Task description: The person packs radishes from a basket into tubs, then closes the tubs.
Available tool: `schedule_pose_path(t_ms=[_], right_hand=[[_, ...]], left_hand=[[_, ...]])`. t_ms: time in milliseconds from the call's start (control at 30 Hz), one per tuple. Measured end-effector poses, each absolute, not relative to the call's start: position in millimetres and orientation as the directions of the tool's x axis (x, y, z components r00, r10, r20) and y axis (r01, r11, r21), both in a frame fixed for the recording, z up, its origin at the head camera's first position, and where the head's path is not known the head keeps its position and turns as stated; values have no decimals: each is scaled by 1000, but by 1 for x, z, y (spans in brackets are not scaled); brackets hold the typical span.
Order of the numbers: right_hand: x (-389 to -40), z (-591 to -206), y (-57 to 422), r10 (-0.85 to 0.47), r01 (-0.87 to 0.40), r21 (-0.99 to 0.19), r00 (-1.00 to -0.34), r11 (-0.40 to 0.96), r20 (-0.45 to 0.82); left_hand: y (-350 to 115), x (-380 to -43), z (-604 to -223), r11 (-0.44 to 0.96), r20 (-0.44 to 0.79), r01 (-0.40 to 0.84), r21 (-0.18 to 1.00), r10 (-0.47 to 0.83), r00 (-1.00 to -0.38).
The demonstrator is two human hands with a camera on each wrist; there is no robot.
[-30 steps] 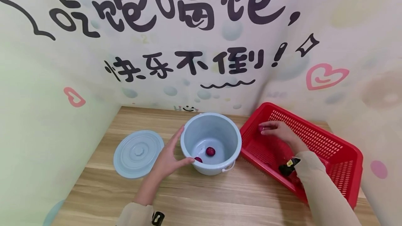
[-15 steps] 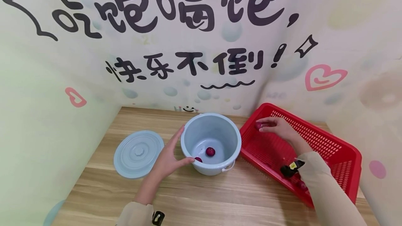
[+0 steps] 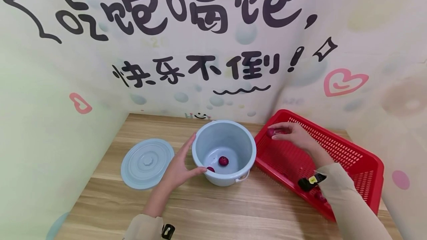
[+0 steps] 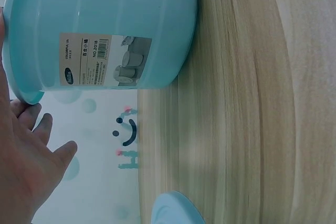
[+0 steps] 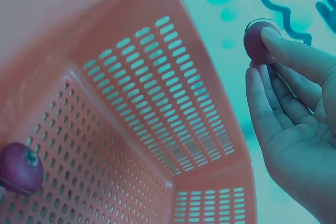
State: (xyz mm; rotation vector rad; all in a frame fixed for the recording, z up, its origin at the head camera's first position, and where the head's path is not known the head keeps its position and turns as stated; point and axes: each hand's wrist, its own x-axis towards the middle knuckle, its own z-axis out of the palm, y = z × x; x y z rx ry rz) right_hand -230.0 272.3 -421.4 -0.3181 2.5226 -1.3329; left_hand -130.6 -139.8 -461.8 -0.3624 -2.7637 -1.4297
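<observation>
A light-blue bucket stands upright on the table, with two round dark-red fruits like plums at its bottom. My left hand rests on the bucket's left rim, thumb and forefinger spread wide. In the left wrist view its fingertips touch the rim and a paper label shows on the bucket's side. With thumb and fingertips my right hand pinches another such fruit, above the left end of a red plastic basket. A further fruit lies in the basket, partly cut off by the view.
The bucket's blue lid lies flat on the wooden table, left of my left hand. A printed wall sheet rises behind. The basket's rim stands close beside the bucket's right side.
My right hand has moved slightly left with the pinched fruit, and the fruit now shows more clearly at its fingertips. The left hand and the bucket have stayed in place.
</observation>
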Motion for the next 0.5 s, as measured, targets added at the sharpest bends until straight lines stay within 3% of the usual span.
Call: schedule_pose_path(t_ms=[500], right_hand=[[-218,-406,247,-382,-88,-889,-919,450,-102]], left_hand=[[-140,-131,-462,553,120,217,805,206,-971]])
